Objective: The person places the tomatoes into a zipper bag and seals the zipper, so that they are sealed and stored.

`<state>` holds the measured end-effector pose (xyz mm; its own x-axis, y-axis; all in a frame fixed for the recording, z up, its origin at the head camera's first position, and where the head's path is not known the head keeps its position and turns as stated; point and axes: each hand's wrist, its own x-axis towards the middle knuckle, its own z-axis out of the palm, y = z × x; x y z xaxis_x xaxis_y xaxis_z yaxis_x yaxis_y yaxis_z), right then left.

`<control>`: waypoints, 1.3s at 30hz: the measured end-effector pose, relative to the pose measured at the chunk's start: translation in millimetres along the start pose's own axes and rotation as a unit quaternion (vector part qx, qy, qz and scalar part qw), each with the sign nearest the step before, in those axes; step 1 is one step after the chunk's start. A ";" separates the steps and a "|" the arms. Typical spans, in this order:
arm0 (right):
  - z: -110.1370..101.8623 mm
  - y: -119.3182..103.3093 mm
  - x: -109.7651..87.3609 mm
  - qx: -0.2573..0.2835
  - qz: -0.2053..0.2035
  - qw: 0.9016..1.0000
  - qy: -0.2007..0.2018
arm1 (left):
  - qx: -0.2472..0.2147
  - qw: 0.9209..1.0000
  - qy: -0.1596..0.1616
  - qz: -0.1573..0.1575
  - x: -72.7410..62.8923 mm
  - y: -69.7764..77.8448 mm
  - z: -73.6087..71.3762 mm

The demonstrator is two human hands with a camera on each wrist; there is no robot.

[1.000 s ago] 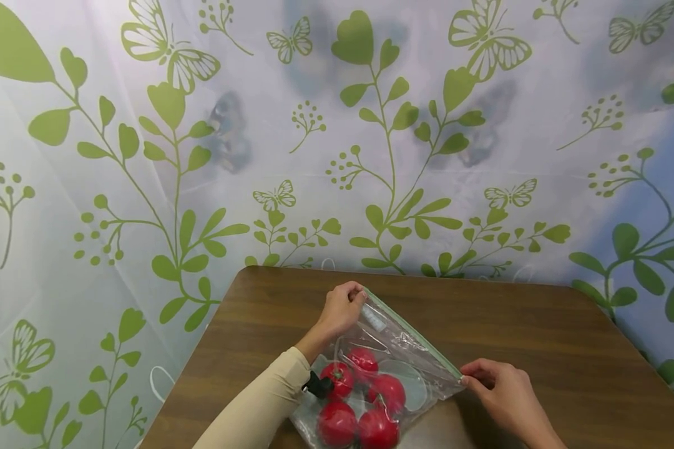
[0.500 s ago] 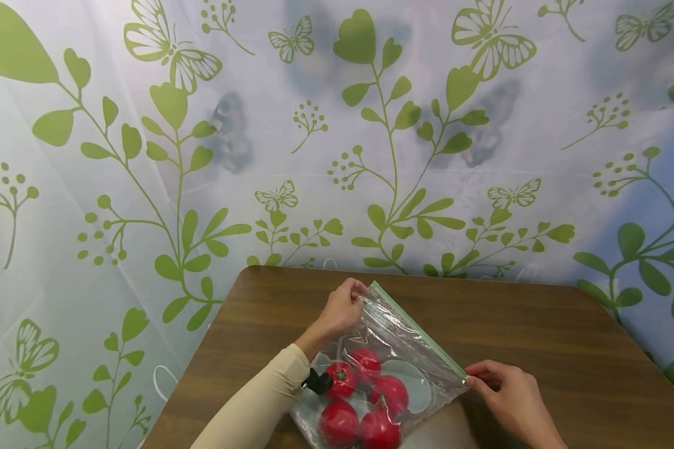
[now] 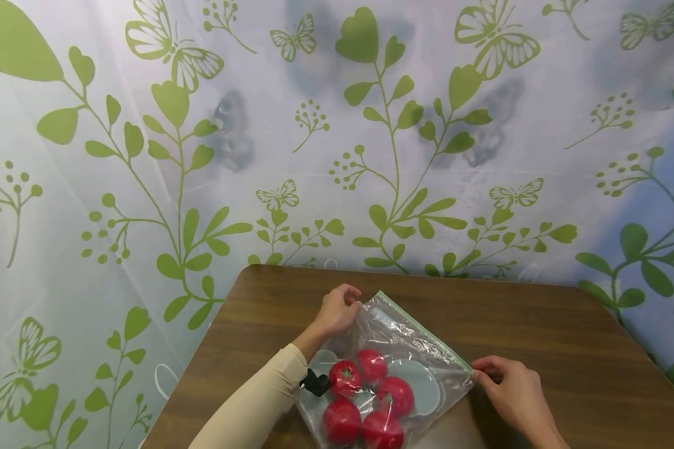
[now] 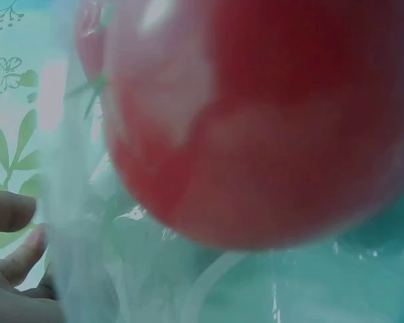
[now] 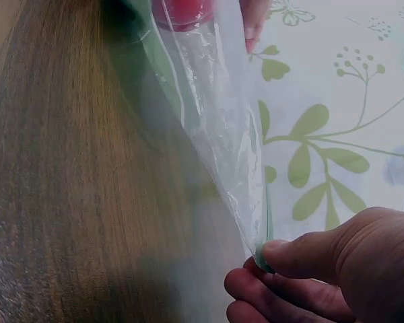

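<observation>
A clear zip bag (image 3: pixel 395 330) with a pale green zip strip lies tilted on the table, several red tomatoes (image 3: pixel 342 421) inside it. In the right wrist view, the thumb and fingers of my right hand (image 3: pixel 511 390) pinch the bag's near right corner at the end of the strip. My left hand (image 3: pixel 337 312) is beside the bag's left edge, just below its upper corner, which stands free. A gap shows between that hand's thumb and finger in the left wrist view, where a tomato (image 4: pixel 256 134) fills most of the picture behind plastic.
The brown wooden table (image 3: pixel 539 324) reaches back to a white curtain (image 3: pixel 314 206) with green leaves and butterflies. A pale grey-blue rounded shape (image 3: pixel 427 390) shows through the bag. A small black device (image 3: pixel 316 382) sits at the left wrist.
My left hand has let go of the bag's upper corner and shifted slightly left and down. The corner now stands apart from it. My right hand keeps its pinch, and the bag has shifted slightly right.
</observation>
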<state>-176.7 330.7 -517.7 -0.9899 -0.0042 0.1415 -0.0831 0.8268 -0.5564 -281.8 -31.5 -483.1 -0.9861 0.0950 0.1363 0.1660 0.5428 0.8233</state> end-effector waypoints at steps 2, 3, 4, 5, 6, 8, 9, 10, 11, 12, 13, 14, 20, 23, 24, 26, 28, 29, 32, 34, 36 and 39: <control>-0.2 1.0 1.0 -0.003 0.007 1.000 -0.007 | 0.003 1.000 -0.017 -0.010 -1.8 -0.4 -1.8; -0.3 1.4 1.8 -0.007 0.009 1.000 -0.011 | 0.008 1.000 -0.027 -0.014 -2.7 -1.1 -2.9; -0.5 1.5 2.5 -0.007 0.011 1.000 -0.015 | 0.013 0.999 -0.041 -0.019 -3.5 -1.9 -3.9; -0.4 1.8 3.1 -0.009 0.012 1.000 -0.019 | 0.020 0.998 -0.054 -0.020 -4.4 -3.0 -5.1; -0.2 1.9 3.6 -0.011 0.012 1.000 -0.021 | 0.029 0.997 -0.067 -0.020 -5.1 -4.6 -6.1; -0.1 2.0 4.0 -0.012 0.004 1.000 -0.023 | 0.048 0.995 -0.090 -0.019 -6.7 -8.1 -7.9; -0.3 2.0 4.4 -0.013 -0.003 1.000 -0.022 | 0.052 0.994 -0.099 -0.020 -7.9 -9.5 -9.1; -0.7 2.0 4.7 -0.015 -0.011 1.000 -0.019 | 0.053 0.993 -0.105 -0.024 -9.3 -10.6 -10.5; -1.4 2.1 5.1 -0.018 -0.022 0.999 -0.015 | 0.053 0.993 -0.106 -0.025 -10.9 -11.3 -12.3; -2.8 1.9 5.7 -0.020 -0.031 0.999 -0.010 | 0.054 0.993 -0.105 -0.027 -12.6 -11.5 -14.4; -4.8 1.6 6.5 -0.020 -0.040 0.999 -0.006 | 0.050 0.993 -0.102 -0.029 -14.6 -10.8 -17.2; -7.1 1.4 7.8 -0.022 -0.048 0.999 -0.001 | 0.045 0.994 -0.099 -0.031 -16.7 -9.5 -20.5; -28.6 -1.0 18.5 -0.033 -0.090 0.995 0.023 | 0.078 0.994 -0.071 0.010 -26.6 6.9 -49.6; -39.5 -2.0 24.5 -0.043 -0.122 0.990 0.053 | 0.098 0.994 -0.047 0.031 -32.2 18.4 -68.4; -43.0 -2.6 26.2 -0.046 -0.134 0.988 0.067 | 0.103 0.993 -0.038 0.037 -33.8 21.9 -74.3; -49.6 -3.8 30.3 -0.056 -0.156 0.981 0.098 | 0.110 0.993 -0.021 0.041 -37.6 28.8 -86.1; -56.0 -6.7 33.4 -0.064 -0.172 0.975 0.128 | 0.117 0.992 -0.006 0.041 -41.8 34.6 -97.5; -59.2 -8.2 34.9 -0.067 -0.178 0.972 0.141 | 0.119 0.992 0.000 0.040 -44.5 37.7 -103.1; -69.1 -12.6 39.1 -0.076 -0.184 0.965 0.170 | 0.129 0.991 0.022 0.043 -53.0 47.0 -118.5; -74.8 -14.8 41.0 -0.080 -0.187 0.961 0.186 | 0.133 0.989 0.038 0.046 -59.4 53.4 -127.4; -80.1 -16.0 42.9 -0.080 -0.189 0.959 0.198 | 0.142 0.987 0.056 0.053 -65.3 59.6 -134.3; -87.0 -16.5 46.1 -0.086 -0.196 0.954 0.212 | 0.161 0.981 0.088 0.062 -73.1 66.7 -141.1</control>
<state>-211.0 365.8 -430.7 -0.7489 -0.1341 0.6490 -0.3806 0.8887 -0.2556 -199.3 -119.9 -360.4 -0.9390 0.0478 0.3405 0.2501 0.7745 0.5811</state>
